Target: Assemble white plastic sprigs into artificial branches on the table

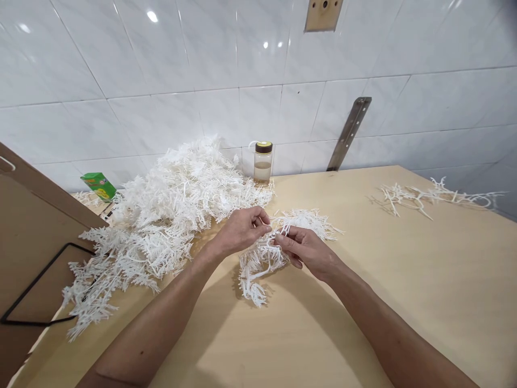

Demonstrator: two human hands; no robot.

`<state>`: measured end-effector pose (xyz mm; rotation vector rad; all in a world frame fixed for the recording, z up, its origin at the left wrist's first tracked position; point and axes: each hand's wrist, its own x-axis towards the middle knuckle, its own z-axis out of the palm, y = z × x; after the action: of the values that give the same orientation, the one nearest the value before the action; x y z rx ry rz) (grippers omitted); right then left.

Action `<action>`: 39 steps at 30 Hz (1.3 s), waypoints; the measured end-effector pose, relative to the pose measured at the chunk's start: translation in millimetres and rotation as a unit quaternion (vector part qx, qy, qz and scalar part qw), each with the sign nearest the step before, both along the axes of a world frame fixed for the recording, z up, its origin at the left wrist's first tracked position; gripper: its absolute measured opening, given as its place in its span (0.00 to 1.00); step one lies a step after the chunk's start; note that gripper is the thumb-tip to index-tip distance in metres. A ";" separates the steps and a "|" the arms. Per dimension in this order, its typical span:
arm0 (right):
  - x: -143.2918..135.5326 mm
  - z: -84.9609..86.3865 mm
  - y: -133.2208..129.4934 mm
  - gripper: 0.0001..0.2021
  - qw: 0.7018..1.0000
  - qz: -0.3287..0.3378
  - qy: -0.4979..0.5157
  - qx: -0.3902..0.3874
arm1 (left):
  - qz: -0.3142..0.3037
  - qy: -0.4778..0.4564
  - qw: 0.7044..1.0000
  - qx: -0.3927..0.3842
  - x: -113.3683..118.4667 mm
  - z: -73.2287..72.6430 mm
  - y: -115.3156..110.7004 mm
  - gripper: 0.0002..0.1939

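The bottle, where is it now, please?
In the head view, the bottle stands centrally, near the wall, behind the right end of the white pile.

White sprig heap (173,199) at 9 o'clock: plastic-looking, matt, rough. Same finish seen on white sprig (260,261) at 6 and loose branches (428,198) at 3. Bench (424,269): pale wood-look top, smooth, low sheen. Tiled wall (153,129) at 12: glossy, marbled, lights mirrored in it. Perforated strip (348,137) at 2: metal, dull. Bottle (262,171) at 12: clear, smooth; glass or plastic cannot be told. Carton (99,186) at 9: printed card. Box (36,215) at 9: matt brown cardboard.
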<state>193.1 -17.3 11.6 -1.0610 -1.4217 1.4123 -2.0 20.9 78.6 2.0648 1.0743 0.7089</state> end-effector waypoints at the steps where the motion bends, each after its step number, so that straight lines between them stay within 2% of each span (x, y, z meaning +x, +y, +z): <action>1: -0.9 0.4 -0.1 0.18 1.000 -0.004 0.010 -0.006 | 0.001 0.008 1.000 0.008 -0.2 0.1 -0.2 0.06; 7: -2.4 4.1 -1.5 0.19 0.994 -0.023 0.101 -0.022 | 0.001 0.027 1.000 0.011 -0.1 0.6 -1.4 0.05; 10: -1.3 5.2 -3.7 0.20 0.996 0.000 0.089 0.002 | 0.008 0.018 1.000 -0.011 1.5 2.9 -2.7 0.05; 13: -2.7 2.9 -5.2 0.21 0.999 0.007 0.024 0.035 | 0.011 0.009 0.999 -0.047 3.5 6.0 -4.6 0.04; 17: -6.1 -4.3 -3.5 0.17 0.990 -0.069 -0.091 0.087 | 0.007 -0.004 0.997 -0.083 4.4 7.7 -6.3 0.06; 22: -5.6 -7.7 -0.1 0.18 0.970 -0.166 -0.141 0.111 | 0.008 0.012 0.999 -0.031 1.3 4.7 -2.5 0.10; 27: -6.4 -3.7 1.7 0.19 0.977 -0.197 -0.069 0.045 | -0.041 0.019 0.999 -0.011 -5.0 5.1 2.0 0.18; 29: -7.0 -2.6 2.5 0.19 0.981 -0.192 -0.034 0.025 | -0.066 0.023 0.997 -0.014 -6.8 5.8 2.0 0.18; 32: -6.9 -1.8 3.4 0.19 0.984 -0.176 0.014 0.010 | -0.070 0.021 0.997 0.005 -6.8 4.2 1.2 0.19; 36: -6.1 -2.7 3.7 0.18 0.984 -0.170 0.044 -0.003 | -0.046 -0.009 0.998 0.038 -4.1 -0.9 1.5 0.09; 39: -6.4 -3.6 3.3 0.18 0.987 -0.161 0.026 -0.002 | -0.036 -0.011 0.999 0.020 -3.1 -3.4 3.1 0.08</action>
<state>186.8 -14.0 8.0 -1.1871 -1.1492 1.2004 -5.1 24.0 75.2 2.1141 0.9766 0.7208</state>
